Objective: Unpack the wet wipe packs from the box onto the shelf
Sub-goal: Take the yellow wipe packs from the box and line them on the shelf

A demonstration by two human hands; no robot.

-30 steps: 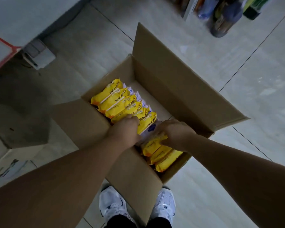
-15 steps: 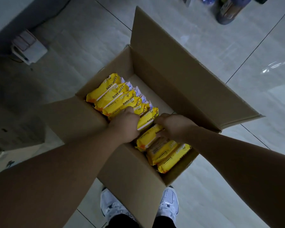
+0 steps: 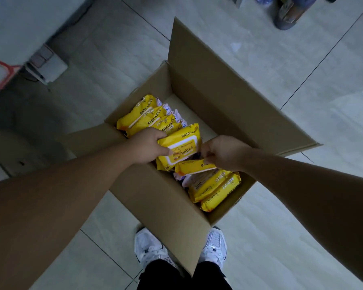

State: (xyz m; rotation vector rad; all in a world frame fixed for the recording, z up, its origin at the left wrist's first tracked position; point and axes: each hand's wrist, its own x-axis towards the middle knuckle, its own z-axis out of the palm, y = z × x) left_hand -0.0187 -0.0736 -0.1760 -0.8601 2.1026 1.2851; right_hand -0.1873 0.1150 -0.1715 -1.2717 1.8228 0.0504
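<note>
An open cardboard box (image 3: 228, 101) stands on the tiled floor in front of my feet. Several yellow baby wipe packs stand on edge inside it, one row (image 3: 147, 115) at the far left and more (image 3: 216, 188) at the near right. My left hand (image 3: 147, 146) grips one yellow wipe pack (image 3: 180, 146), raised above the row with its front label facing up. My right hand (image 3: 222, 151) pinches the edge of a second yellow pack (image 3: 194, 166) just below it. No shelf surface is identifiable in view.
The box's flaps (image 3: 228, 65) stand open at the far side and toward me. A white power strip (image 3: 45, 66) lies on the floor at the left by a grey unit. Bottles (image 3: 289, 11) stand at the top right. My white shoes (image 3: 151, 246) are under the near flap.
My left hand has lifted one pack up out of the row and turned its face upward. My right hand has pulled a second pack partly up from the box.
</note>
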